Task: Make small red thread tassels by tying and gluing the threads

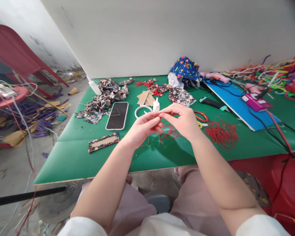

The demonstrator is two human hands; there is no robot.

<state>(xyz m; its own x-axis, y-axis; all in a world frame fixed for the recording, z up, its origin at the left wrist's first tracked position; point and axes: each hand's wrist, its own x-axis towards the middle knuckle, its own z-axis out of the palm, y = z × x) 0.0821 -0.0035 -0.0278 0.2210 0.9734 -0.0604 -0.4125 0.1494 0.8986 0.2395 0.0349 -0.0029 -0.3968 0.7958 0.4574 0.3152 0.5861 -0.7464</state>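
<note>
Over the green table, my left hand and my right hand meet fingertip to fingertip. Both are closed in a pinch on thin red string, of which only a bit shows between the fingers. More red string lies loose below them. A white squeeze bottle and a white ring are just behind my left hand. Beside my right hand are red-handled scissors, partly hidden, and a tangled heap of red string.
Left of my hands lie a phone, a floral-covered strip and crumpled floral fabric. Brown card pieces, a black-and-green cutter, a blue board and a purple box with cables stand behind and right.
</note>
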